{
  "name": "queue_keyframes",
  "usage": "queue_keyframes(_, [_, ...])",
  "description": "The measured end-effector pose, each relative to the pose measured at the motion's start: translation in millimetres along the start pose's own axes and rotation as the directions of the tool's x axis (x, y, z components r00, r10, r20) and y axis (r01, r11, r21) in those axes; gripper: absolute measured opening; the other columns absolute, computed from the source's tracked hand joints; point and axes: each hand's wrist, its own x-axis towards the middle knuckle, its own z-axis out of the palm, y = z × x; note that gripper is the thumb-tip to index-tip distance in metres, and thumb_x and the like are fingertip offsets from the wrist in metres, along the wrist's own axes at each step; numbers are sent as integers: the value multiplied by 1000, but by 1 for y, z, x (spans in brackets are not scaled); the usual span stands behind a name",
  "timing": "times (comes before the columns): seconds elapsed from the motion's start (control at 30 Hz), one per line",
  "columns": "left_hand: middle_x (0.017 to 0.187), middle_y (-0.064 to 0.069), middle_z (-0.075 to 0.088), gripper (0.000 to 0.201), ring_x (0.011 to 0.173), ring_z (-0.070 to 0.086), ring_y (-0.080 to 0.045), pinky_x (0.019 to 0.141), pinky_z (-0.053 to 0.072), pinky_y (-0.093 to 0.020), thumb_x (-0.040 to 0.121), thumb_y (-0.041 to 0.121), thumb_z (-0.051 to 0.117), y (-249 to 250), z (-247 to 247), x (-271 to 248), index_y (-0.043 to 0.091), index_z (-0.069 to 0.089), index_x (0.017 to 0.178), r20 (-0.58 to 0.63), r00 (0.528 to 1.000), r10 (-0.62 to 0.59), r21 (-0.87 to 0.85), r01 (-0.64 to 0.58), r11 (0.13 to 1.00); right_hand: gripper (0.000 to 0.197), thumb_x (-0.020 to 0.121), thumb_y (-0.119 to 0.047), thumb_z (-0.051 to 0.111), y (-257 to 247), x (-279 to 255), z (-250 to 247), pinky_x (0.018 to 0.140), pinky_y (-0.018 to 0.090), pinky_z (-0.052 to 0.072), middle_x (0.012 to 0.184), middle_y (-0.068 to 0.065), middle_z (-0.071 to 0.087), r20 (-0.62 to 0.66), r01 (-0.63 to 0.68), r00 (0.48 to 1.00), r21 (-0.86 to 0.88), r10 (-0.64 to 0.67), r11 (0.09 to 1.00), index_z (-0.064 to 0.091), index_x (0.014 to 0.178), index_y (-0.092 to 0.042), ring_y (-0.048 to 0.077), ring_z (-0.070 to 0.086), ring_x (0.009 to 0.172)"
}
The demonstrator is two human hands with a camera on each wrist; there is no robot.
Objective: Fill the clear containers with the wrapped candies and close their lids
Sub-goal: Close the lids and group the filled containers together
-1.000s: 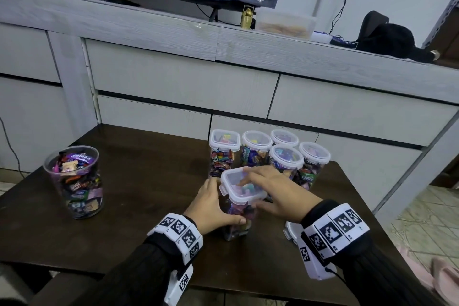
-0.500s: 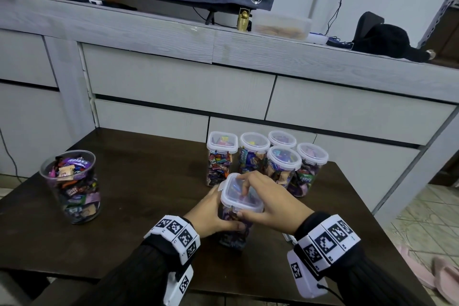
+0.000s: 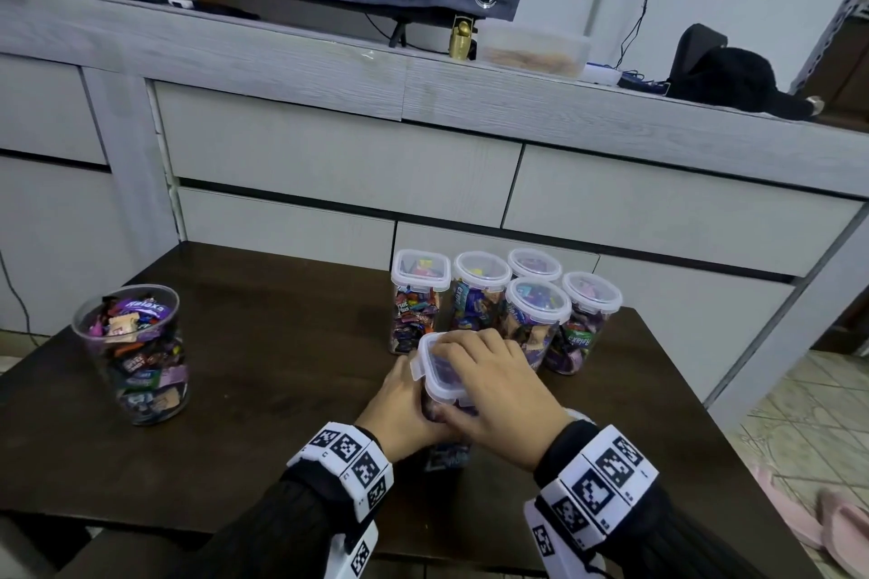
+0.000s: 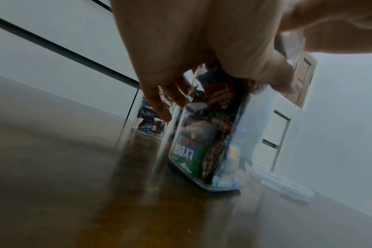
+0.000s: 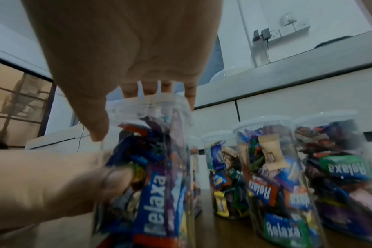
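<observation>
On the dark table (image 3: 282, 343) stands a clear square container (image 3: 446, 456) packed with wrapped candies. My left hand (image 3: 399, 404) grips its body from the left, also seen in the left wrist view (image 4: 210, 134). My right hand (image 3: 493, 386) lies over its clear lid (image 3: 430, 367), fingers across the top and thumb down the near side. The right wrist view shows those fingers curled over the lid's (image 5: 151, 104) far edge. Behind stand several filled containers (image 3: 479, 292) with lids on.
A clear round cup (image 3: 136, 353) heaped with wrapped candies stands at the table's left. A spare clear lid (image 4: 287, 186) lies on the table just right of the held container. A grey cabinet (image 3: 329, 165) rises right behind the table.
My right hand has slid further over the lid, its thumb coming down the near side. My left hand keeps its grip on the container, which has shifted slightly toward me.
</observation>
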Motion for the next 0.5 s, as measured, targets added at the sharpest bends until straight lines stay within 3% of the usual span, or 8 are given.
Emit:
queue_keyframes(0.1, [134, 3, 40, 101, 127, 37, -8, 110, 33, -28, 58, 40, 91, -5, -8, -1, 23, 34, 139, 54, 997, -49, -90, 54, 994, 53, 85, -31, 56, 9, -1, -9, 107, 32, 31, 142, -7, 39, 62, 64, 995, 132, -73, 989, 40, 135, -23, 14, 33, 129])
queue_keyframes(0.2, [137, 5, 42, 97, 129, 41, -9, 111, 35, -32, 60, 41, 90, -11, -20, 1, 27, 29, 134, 160, 983, -92, -125, 113, 986, 58, 83, -11, 53, 22, -4, -18, 118, 32, 18, 143, -5, 42, 129, 74, 985, 271, -112, 960, 37, 138, -22, 10, 33, 134])
queue_keyframes(0.3, [140, 6, 46, 109, 131, 43, -10, 112, 37, -36, 62, 32, 91, -9, -26, 8, 30, 21, 145, 210, 975, -72, -189, 113, 975, 53, 85, -26, 62, 25, -4, -18, 116, 27, 20, 147, -3, 34, 116, 74, 986, 322, -117, 944, 39, 132, -21, 10, 29, 137])
queue_keyframes(0.37, [138, 11, 49, 113, 129, 47, -7, 109, 40, -31, 64, 28, 90, -5, -25, 12, 34, 16, 149, 237, 971, -40, -220, 94, 971, 47, 88, -38, 61, 20, -2, -13, 117, 27, 18, 153, 0, 24, 96, 32, 993, 327, -67, 944, 42, 127, -19, 13, 17, 143])
queue_keyframes(0.4, [136, 13, 50, 111, 128, 48, -5, 108, 41, -28, 66, 25, 89, -2, -24, 14, 37, 16, 148, 241, 970, -23, -222, 79, 972, 44, 90, -37, 59, 17, 0, -11, 118, 30, 17, 152, 2, 26, 89, 4, 995, 329, -35, 944, 43, 126, -17, 16, 17, 143])
queue_keyframes(0.5, [137, 11, 51, 105, 128, 48, -3, 109, 40, -30, 68, 20, 87, 0, -16, 14, 35, 19, 146, 198, 980, -2, -252, 53, 966, 42, 89, -25, 60, 13, 3, -8, 108, 35, 32, 131, 6, 46, 48, 4, 999, 304, -20, 953, 45, 125, -10, 20, 40, 124])
